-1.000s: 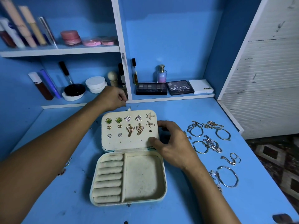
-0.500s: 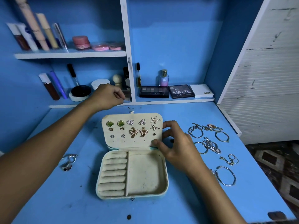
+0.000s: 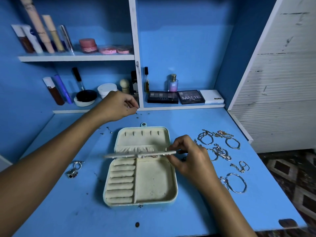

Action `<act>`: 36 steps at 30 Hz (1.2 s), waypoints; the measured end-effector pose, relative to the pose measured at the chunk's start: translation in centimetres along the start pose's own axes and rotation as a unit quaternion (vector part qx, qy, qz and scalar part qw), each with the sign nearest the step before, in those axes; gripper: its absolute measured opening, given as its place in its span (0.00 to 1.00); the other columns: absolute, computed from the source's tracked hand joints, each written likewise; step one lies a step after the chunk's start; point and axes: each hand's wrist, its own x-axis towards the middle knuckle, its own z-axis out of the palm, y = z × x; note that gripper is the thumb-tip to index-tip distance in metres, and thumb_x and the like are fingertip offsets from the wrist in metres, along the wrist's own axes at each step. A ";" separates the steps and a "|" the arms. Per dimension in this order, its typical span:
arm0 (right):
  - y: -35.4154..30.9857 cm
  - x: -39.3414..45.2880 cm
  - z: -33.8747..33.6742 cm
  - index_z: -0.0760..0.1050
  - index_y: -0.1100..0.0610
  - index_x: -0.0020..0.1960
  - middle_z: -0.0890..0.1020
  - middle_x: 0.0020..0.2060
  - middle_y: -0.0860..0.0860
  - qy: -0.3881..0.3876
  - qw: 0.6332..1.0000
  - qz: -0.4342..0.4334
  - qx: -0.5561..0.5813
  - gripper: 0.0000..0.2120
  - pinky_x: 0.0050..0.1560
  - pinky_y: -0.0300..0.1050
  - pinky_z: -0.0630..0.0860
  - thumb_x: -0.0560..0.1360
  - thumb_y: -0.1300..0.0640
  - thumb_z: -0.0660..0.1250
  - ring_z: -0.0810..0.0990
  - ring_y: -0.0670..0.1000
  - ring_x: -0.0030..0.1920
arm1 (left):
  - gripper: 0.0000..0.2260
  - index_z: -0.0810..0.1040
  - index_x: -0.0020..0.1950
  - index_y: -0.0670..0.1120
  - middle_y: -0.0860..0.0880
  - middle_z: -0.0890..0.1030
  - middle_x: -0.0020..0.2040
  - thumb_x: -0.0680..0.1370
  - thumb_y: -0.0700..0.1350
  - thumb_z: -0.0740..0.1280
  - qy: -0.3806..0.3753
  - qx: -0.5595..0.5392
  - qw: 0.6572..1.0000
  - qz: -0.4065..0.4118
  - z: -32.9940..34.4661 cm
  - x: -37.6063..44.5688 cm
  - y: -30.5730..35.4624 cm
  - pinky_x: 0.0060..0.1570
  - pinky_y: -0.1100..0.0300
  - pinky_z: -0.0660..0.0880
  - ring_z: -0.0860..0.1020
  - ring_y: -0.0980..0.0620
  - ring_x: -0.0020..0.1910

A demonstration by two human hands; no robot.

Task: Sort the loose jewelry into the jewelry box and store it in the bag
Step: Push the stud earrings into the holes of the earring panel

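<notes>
Jewelry box (image 3: 142, 178) lies open at the middle of the blue tabletop (image 3: 213, 211), its lid (image 3: 142, 136) flat on the far side with five small slots in a row. The base holds seven padded ring rolls (image 3: 121, 181) on the left and one bare compartment (image 3: 154, 181) on the right. The right hand (image 3: 189, 156) pinches the right edge of the earring panel (image 3: 140, 154) — the panel is tipped edge-on and blurred, so the earrings on it cannot be counted. The left hand (image 3: 118, 106) hovers over the far tabletop, thumb and forefinger pinched together; whether anything is between them cannot be told. Tiny earring backs (image 3: 139, 115) lie scattered just beside its fingertips, and three studs (image 3: 105, 130) lie near the lid's left corner. Two rings (image 3: 75, 169) sit left of the box. To the right lies a loose cluster of bracelets and chains (image 3: 222, 151) — at least five hoops show.
</notes>
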 end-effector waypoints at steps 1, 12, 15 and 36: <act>0.1 -0.1 0.0 0.70 0.44 0.47 0.84 0.41 0.43 -0.002 1.000 -0.010 -0.001 0.20 0.44 0.25 0.70 0.69 0.61 0.78 0.81 0.40 0.46 | 0.03 0.84 0.46 0.47 0.56 0.79 0.35 0.75 0.40 0.72 -0.005 0.004 1.000 0.006 0.1 -0.2 0.2 0.32 0.77 0.67 0.74 0.67 0.31; 1.0 -0.1 0.1 0.71 0.45 0.43 0.83 0.39 0.49 0.013 0.995 -0.093 -0.014 0.15 0.37 0.53 0.79 0.67 0.60 0.73 0.82 0.54 0.40 | 0.03 0.83 0.47 0.53 0.58 0.84 0.44 0.78 0.47 0.70 -0.172 -0.002 0.984 0.048 1.6 -2.2 2.7 0.45 0.65 0.77 0.80 0.63 0.43; 1.0 -0.1 0.1 0.71 0.45 0.44 0.83 0.39 0.49 0.011 0.996 -0.087 -0.012 0.15 0.38 0.53 0.79 0.67 0.60 0.73 0.82 0.53 0.41 | 0.03 0.84 0.48 0.54 0.60 0.84 0.44 0.78 0.49 0.70 -0.210 -0.011 0.976 0.060 2.5 -2.9 3.2 0.49 0.64 0.76 0.80 0.64 0.45; 1.1 -0.2 0.4 0.78 0.57 0.39 0.80 0.35 0.45 0.039 0.998 -0.047 -0.005 0.09 0.39 0.27 0.69 0.64 0.64 0.77 0.76 0.38 0.35 | 0.03 0.83 0.49 0.53 0.52 0.85 0.41 0.78 0.49 0.70 -0.312 -0.049 0.946 0.076 4.1 -4.1 4.8 0.51 0.57 0.78 0.83 0.58 0.41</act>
